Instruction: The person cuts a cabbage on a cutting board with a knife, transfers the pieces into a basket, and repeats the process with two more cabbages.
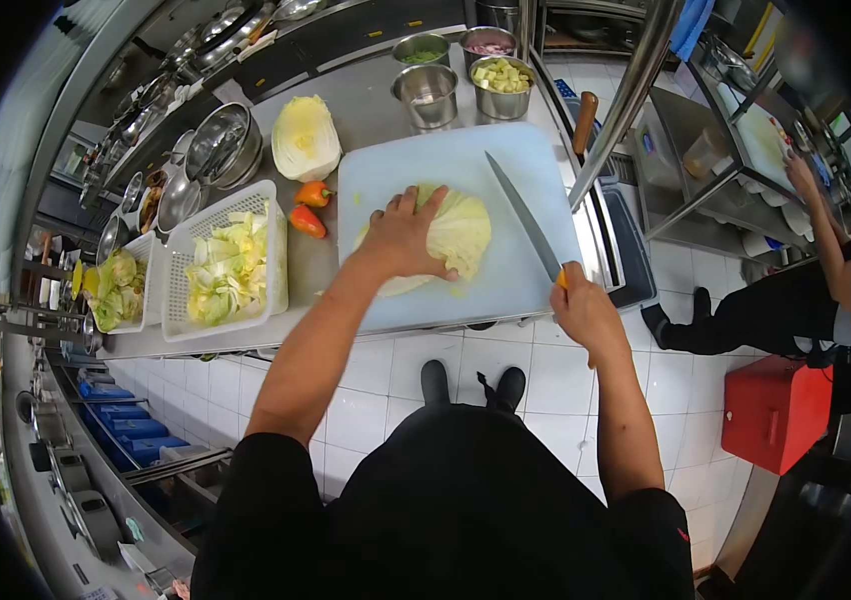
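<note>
My left hand (408,235) lies with spread fingers on a piece of cabbage (463,235), pressing it against the pale blue cutting board (406,165). My right hand (586,315) is closed round the handle of a long kitchen knife (526,218). Its blade points away from me over the board's right side, apart from the cabbage. Left of the board are two orange-red peppers (308,222) and a cut cabbage half (306,138). A white perforated basket (278,280) holds chopped cabbage (231,268).
Metal containers (426,97) with chopped vegetables stand at the back. A second basket (154,285) of leaves and metal bowls (224,145) are on the left. A steel post (631,100) rises at the right. A co-worker (796,300) stands at another table; a red box (776,412) is on the floor.
</note>
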`<state>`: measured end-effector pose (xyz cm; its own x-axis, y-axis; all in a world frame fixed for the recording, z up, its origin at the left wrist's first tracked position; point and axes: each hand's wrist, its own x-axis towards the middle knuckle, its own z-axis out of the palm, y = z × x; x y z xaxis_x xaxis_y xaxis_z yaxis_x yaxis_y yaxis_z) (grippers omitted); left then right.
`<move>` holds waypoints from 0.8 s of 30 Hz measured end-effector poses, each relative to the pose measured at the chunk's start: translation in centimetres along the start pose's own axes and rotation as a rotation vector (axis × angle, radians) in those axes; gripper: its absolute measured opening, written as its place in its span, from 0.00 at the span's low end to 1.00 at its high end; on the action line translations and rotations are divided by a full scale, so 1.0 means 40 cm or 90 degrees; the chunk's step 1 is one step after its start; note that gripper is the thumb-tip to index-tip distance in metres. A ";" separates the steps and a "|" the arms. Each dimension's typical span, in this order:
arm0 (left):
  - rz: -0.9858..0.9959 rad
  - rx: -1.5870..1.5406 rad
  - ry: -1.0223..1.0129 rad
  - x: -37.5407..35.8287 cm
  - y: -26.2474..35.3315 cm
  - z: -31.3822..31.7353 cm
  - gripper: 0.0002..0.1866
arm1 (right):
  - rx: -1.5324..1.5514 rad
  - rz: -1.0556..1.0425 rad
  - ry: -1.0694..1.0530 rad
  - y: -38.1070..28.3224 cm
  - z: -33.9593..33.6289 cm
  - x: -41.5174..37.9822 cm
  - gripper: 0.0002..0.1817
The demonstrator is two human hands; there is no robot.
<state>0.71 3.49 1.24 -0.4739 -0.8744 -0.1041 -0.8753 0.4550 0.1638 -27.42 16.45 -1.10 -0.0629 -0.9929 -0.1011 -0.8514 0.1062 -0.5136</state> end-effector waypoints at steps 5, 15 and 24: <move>0.082 -0.317 0.086 0.035 -0.085 -0.082 0.37 | -0.046 -0.038 0.022 -0.122 -0.087 -0.002 0.17; 0.125 -0.174 0.134 0.103 -0.031 0.020 0.17 | -0.158 -0.017 -0.094 -0.205 -0.143 -0.050 0.17; 0.193 -0.253 0.140 0.110 -0.066 0.032 0.16 | -0.098 -0.081 -0.023 -0.139 0.074 0.103 0.17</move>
<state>0.82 -1.34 -0.91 -0.6309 -0.7480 0.2060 -0.5791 0.6308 0.5165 -21.42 11.92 -1.19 0.0667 -0.9949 -0.0763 -0.9212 -0.0320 -0.3877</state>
